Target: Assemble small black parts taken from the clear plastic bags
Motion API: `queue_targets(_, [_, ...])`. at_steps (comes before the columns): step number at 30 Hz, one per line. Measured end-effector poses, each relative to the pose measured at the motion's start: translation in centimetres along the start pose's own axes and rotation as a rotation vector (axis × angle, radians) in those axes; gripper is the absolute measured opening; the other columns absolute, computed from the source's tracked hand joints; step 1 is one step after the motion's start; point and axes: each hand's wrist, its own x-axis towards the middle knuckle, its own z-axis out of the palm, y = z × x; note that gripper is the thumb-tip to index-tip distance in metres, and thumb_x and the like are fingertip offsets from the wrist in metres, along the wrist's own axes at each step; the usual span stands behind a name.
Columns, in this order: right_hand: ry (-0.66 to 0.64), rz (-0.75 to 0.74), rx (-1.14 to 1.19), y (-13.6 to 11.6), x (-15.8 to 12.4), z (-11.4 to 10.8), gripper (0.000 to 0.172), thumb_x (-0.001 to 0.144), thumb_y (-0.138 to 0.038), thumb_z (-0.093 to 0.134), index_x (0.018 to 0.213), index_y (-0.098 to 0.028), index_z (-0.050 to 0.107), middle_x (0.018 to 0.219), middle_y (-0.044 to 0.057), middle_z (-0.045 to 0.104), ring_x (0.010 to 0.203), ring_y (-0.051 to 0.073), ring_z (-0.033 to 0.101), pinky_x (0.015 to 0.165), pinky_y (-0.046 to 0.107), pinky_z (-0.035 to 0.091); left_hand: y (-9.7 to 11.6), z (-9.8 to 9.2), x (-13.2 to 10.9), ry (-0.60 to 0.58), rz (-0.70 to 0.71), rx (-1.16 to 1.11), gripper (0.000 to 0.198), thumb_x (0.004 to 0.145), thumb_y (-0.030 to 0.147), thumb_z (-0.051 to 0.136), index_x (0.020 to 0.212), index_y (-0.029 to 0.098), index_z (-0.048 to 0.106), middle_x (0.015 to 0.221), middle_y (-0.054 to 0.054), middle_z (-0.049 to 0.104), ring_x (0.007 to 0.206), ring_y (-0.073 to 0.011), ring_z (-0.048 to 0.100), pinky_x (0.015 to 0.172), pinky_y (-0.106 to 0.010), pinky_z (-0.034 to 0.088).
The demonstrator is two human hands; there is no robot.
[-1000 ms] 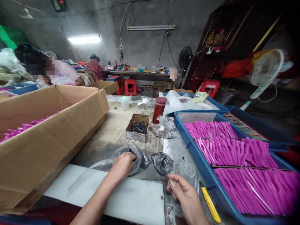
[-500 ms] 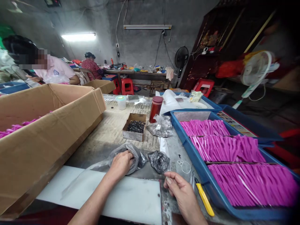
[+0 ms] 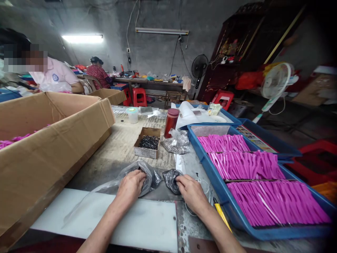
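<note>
My left hand (image 3: 131,186) rests on a clear plastic bag (image 3: 147,175) of small dark parts, fingers curled into its opening. My right hand (image 3: 191,192) has reached to a smaller dark bag (image 3: 170,179) beside it, and its fingertips press into that bag. What the fingers of either hand pinch is hidden. Both bags lie on the worn table, just beyond a white board (image 3: 147,221) at the near edge.
A blue tray (image 3: 210,172) of pink plastic strips (image 3: 244,165) fills the right. A yellow-handled tool (image 3: 222,216) lies by it. A large cardboard box (image 3: 52,140) stands left. A small box of dark parts (image 3: 147,142), a red bottle (image 3: 171,123) and a bag (image 3: 176,144) sit beyond. Other people work at the back left.
My right hand has moved forward and left from the near table edge to the small dark bag. My left hand stays in the larger bag. The view has shifted slightly right.
</note>
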Motion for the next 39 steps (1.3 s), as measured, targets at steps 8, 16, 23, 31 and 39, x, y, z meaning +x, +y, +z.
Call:
queue_targets(8, [-0.097, -0.038, -0.222, -0.1, 1.3, 1.0, 0.017, 0.07, -0.009, 0.044, 0.067, -0.018, 0.058, 0.071, 0.006, 0.058, 0.07, 0.019, 0.052, 0.063, 0.026, 0.034, -0.9, 0.8, -0.5, 0.042, 0.049, 0.043, 0.023, 0.076, 0.016, 0.04, 0.076, 0.018, 0.064, 0.075, -0.005, 0.064, 0.069, -0.0176, 0.058, 0.062, -0.026, 0.043])
queue_targets(16, [-0.101, -0.087, -0.202, 0.4, 1.4, 0.9, 0.016, 0.072, -0.01, 0.042, 0.066, -0.018, 0.055, 0.072, 0.005, 0.059, 0.072, 0.018, 0.052, 0.065, 0.026, 0.034, -1.0, 0.8, -0.8, 0.083, 0.063, -0.017, 0.02, 0.076, 0.014, 0.041, 0.078, 0.018, 0.061, 0.075, -0.004, 0.064, 0.068, -0.0153, 0.059, 0.064, -0.024, 0.044])
queue_targets(23, [-0.013, -0.123, -0.048, 0.5, 0.8, 0.5, 0.018, 0.073, -0.009, 0.038, 0.066, -0.019, 0.051, 0.064, 0.002, 0.056, 0.064, 0.015, 0.051, 0.061, 0.024, 0.037, -0.6, 0.4, -0.9, 0.192, 0.082, -0.149, 0.016, 0.074, 0.016, 0.043, 0.069, 0.018, 0.059, 0.067, -0.002, 0.059, 0.065, -0.0142, 0.056, 0.06, -0.023, 0.043])
queue_targets(31, [0.056, -0.105, 0.127, 0.3, 0.3, 0.3, 0.017, 0.073, -0.012, 0.039, 0.074, -0.019, 0.054, 0.073, 0.002, 0.061, 0.071, 0.016, 0.057, 0.065, 0.025, 0.042, -0.3, 0.0, -1.1, 0.211, -0.071, -0.302, 0.014, 0.07, 0.019, 0.048, 0.069, 0.018, 0.061, 0.067, -0.001, 0.063, 0.062, -0.0142, 0.057, 0.059, -0.023, 0.042])
queue_targets(39, [0.11, 0.016, 0.324, -0.4, -0.4, -0.6, 0.022, 0.073, -0.015, 0.04, 0.08, -0.017, 0.06, 0.079, 0.004, 0.064, 0.076, 0.018, 0.058, 0.069, 0.027, 0.043, 1.3, -0.2, -1.6, 0.199, -0.334, -0.965, 0.01, 0.057, 0.022, 0.061, 0.061, 0.014, 0.058, 0.047, 0.005, 0.049, 0.042, -0.0073, 0.043, 0.039, -0.017, 0.032])
